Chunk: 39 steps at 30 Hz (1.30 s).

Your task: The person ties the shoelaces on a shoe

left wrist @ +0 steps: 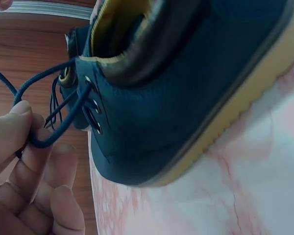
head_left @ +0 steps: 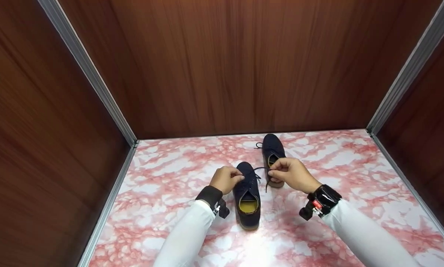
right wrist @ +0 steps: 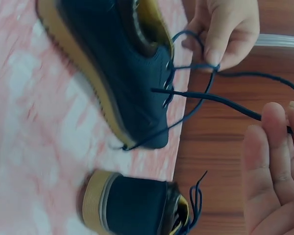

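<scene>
A navy shoe [head_left: 240, 191] with a yellow lining stands upright, toe toward the back wall. Beside its toe, my left hand [head_left: 226, 179] pinches a loop of the dark blue lace [left wrist: 63, 125] between thumb and forefinger. My right hand [head_left: 292, 174] grips another stretch of the same lace [right wrist: 230, 102] between thumb and fingers, its tip hanging free. From the left hand the lace runs across to the right one, above the shoe's eyelets. The matching shoe [head_left: 272, 146] sits farther back to the right, its laces in a bow, partly behind my right hand.
Both shoes stand on a red-and-white marbled tabletop [head_left: 162, 222]. A brown wood-grain panel [head_left: 222, 74] rises behind, with similar panels on the left [head_left: 40, 148] and right [head_left: 426, 148]. Grey metal strips [head_left: 96, 81] line the corners.
</scene>
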{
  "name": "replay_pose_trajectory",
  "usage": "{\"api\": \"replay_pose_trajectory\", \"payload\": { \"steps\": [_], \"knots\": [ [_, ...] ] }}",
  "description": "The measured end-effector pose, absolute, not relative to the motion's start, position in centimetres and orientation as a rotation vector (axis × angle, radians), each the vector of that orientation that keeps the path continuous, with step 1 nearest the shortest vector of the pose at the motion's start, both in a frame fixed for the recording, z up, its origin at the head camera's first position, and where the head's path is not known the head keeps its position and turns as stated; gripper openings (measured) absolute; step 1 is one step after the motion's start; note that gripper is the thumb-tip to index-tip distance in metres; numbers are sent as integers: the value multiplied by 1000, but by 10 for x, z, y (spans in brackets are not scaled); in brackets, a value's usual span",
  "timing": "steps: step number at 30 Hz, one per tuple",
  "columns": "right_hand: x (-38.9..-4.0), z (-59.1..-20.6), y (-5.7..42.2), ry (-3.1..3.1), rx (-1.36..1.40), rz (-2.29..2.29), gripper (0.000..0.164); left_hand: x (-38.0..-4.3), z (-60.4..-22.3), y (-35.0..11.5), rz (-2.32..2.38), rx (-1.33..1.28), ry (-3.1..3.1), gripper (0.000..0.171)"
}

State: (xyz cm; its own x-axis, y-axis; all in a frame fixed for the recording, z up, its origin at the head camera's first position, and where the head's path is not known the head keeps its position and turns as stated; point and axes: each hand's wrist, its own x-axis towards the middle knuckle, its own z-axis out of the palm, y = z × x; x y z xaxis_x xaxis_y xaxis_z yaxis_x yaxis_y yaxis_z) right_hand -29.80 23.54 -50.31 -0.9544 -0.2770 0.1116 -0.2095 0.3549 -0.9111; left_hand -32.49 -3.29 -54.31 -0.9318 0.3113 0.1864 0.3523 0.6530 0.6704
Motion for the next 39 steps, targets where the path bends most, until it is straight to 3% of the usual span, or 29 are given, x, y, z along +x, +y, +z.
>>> {"api": "replay_pose_trajectory", "payload": {
  "steps": [8,24,32,39],
  "knots": [
    [-299,-504,225,2393,-473,-1910,17,-328,-541,-21,-1184,-494,-2817,11],
    [-294,-518,200,2473,-659,-1805,11,-332,-543,-19,-1295,-410,-2843,9],
    [-290,-530,190,2878,-1121,-1393,10,-329,-548,-28,-1297,-428,-2862,10],
    [-289,-533,189,2857,-1486,-1194,15,-327,-553,-37,-1306,-414,-2872,10]
  ]
}}
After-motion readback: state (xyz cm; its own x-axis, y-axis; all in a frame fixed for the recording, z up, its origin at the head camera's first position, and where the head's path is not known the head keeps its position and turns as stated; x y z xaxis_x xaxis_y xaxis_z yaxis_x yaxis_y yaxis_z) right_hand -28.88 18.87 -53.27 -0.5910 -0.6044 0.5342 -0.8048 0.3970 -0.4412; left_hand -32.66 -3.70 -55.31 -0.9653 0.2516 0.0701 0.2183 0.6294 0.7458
